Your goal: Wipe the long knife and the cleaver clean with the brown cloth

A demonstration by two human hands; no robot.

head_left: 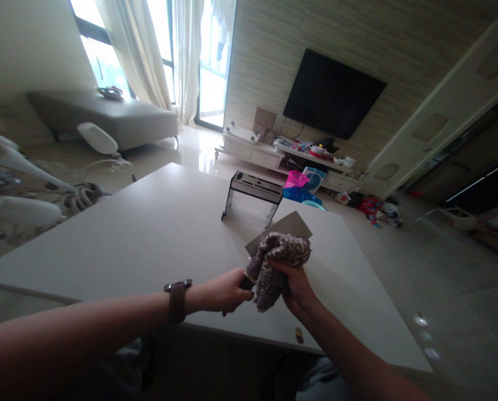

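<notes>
My left hand (228, 291), with a dark watch on its wrist, is closed around the dark handle of a cleaver (297, 224). The cleaver's broad, flat metal blade points away from me and to the right, above the white table (149, 239). A shaggy brown-grey cloth (284, 250) is bunched over the near part of the blade and hides it. My right hand (296, 287) grips that cloth from the right, thumb on top. Beyond the blade, a black-and-clear knife rack (253, 192) stands on the table.
A small colourful object (299, 335) lies near the table's front edge. Past the far edge are a pink basket (296, 179) and a low TV cabinet (253, 151). White chairs (98, 139) stand at the left, with a grey bench (107, 120) behind.
</notes>
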